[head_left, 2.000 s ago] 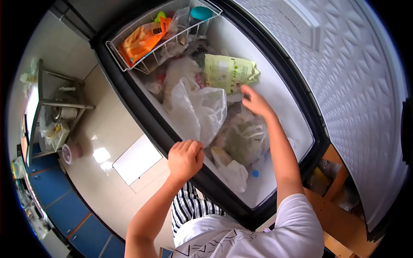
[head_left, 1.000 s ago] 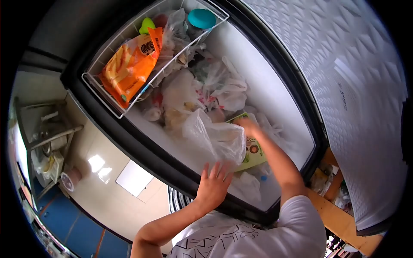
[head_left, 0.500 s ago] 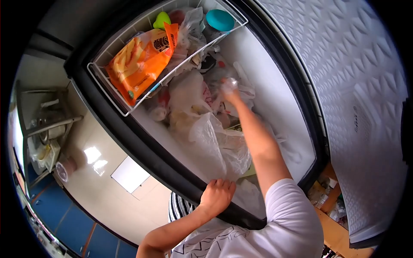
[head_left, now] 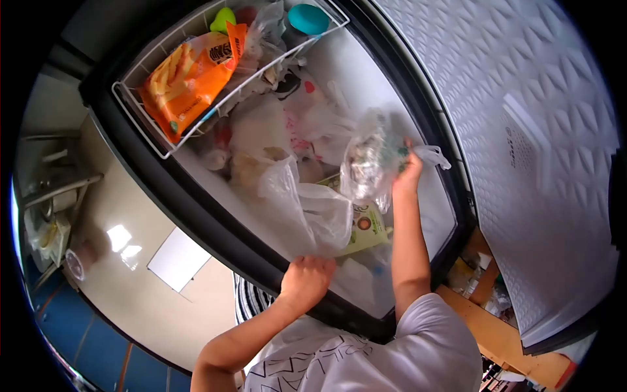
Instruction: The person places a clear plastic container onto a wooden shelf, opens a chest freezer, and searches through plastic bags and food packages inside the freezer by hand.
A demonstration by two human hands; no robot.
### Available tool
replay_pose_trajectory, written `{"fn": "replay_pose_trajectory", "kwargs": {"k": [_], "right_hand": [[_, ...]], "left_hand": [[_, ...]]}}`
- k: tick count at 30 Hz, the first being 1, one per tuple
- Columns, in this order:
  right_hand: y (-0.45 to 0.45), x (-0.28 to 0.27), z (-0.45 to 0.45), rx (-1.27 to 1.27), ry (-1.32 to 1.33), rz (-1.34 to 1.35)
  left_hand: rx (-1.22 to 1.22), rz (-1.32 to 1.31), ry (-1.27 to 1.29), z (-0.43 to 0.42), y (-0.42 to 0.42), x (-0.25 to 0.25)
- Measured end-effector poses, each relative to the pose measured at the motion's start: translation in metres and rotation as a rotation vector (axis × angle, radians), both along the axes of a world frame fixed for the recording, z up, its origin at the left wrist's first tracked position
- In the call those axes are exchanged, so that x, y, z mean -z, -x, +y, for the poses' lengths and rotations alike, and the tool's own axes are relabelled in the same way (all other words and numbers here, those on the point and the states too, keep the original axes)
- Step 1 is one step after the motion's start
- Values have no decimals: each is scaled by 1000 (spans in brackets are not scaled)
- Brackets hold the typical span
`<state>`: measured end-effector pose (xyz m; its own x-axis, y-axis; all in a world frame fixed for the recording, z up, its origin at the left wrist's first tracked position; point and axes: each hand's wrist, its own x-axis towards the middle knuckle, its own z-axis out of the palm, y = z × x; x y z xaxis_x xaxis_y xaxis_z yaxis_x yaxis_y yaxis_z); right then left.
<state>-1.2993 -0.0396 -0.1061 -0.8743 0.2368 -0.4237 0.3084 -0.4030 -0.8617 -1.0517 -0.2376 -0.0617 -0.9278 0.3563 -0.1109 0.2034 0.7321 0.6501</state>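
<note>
My right hand is closed on a knotted clear plastic bag with lumpy pale and dark contents I cannot make out. It holds the bag up inside the chest freezer, near the far wall. Fingers curled over the black front rim, my left hand grips the freezer edge. Below the raised bag lie a loose white plastic bag and a pale green packet. A white bag with red marks rests deeper in.
A white wire basket hangs across the freezer's far end. In it are an orange food packet, a teal oval container and a lime-green item. The raised freezer lid stands at the right.
My right hand has moved right and lifted the clear bag from the pile, uncovering more of the green packet. My left hand stays on the rim. The view has shifted slightly.
</note>
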Motion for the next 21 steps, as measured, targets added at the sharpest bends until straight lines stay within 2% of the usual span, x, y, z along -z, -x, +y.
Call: {"fn": "replay_pose_trajectory", "kwargs": {"k": [1,3,4,6,9,10,12,16,19,21], "right_hand": [[-10,-9,5,3,-10,-2],[-24,-38,-1,-61,155,111],[-28,-41,3,-56,146,111],[-37,-46,11,-180,316,254],[-51,-52,21,-154,368,281],[-57,-54,24,-148,364,282],[-65,-62,26,-69,177,219],[-79,-73,33,-51,135,244],[-81,-75,49,80,165,221],[-75,-80,67,338,-40,-36]], "left_hand": [[3,-2,-10,0,-1,0],[11,-3,9,0,0,1],[11,1,20,0,0,0],[19,10,29,0,1,0],[-20,73,19,1,0,2],[-24,73,25,2,-1,3],[-29,72,44,3,0,4],[-16,78,48,3,0,2],[-15,71,62,1,-1,2],[-21,77,64,3,0,3]]}}
